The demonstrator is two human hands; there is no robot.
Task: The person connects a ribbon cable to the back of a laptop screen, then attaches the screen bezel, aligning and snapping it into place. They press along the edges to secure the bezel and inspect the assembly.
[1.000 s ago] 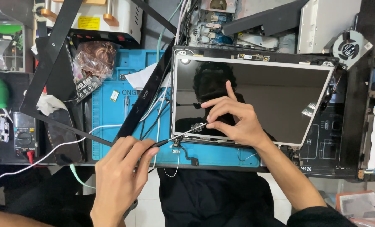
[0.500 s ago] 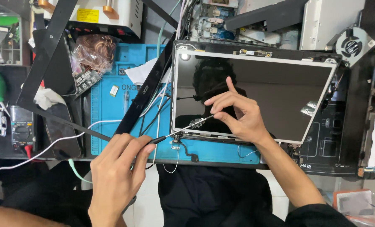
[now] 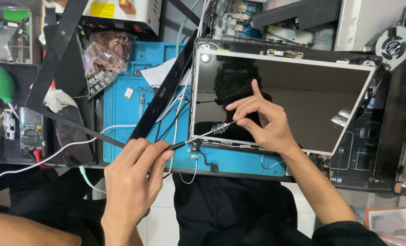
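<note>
A bare laptop screen panel [image 3: 303, 91] lies glass-up on a blue work mat [image 3: 121, 118], its dark face reflecting a head. My left hand [image 3: 132, 182] pinches a thin black-handled tool [image 3: 198, 136] whose shaft runs up to the right, over the panel's lower left corner. My right hand [image 3: 262, 120] rests on the panel near its lower edge, thumb and fingers closed on the tool's tip. A small hinge bracket and thin cables [image 3: 198, 152] hang off that corner.
A black screen bezel [image 3: 162, 95] leans diagonally across the mat. A bag of copper parts [image 3: 107, 50], a multimeter [image 3: 30, 130] and a phone [image 3: 71, 136] lie left. A fan [image 3: 394, 43] and laptop base [image 3: 371, 155] lie right. White cable [image 3: 52, 155] trails left.
My left hand has slid slightly right along the tool. My right hand stays on the panel with little movement.
</note>
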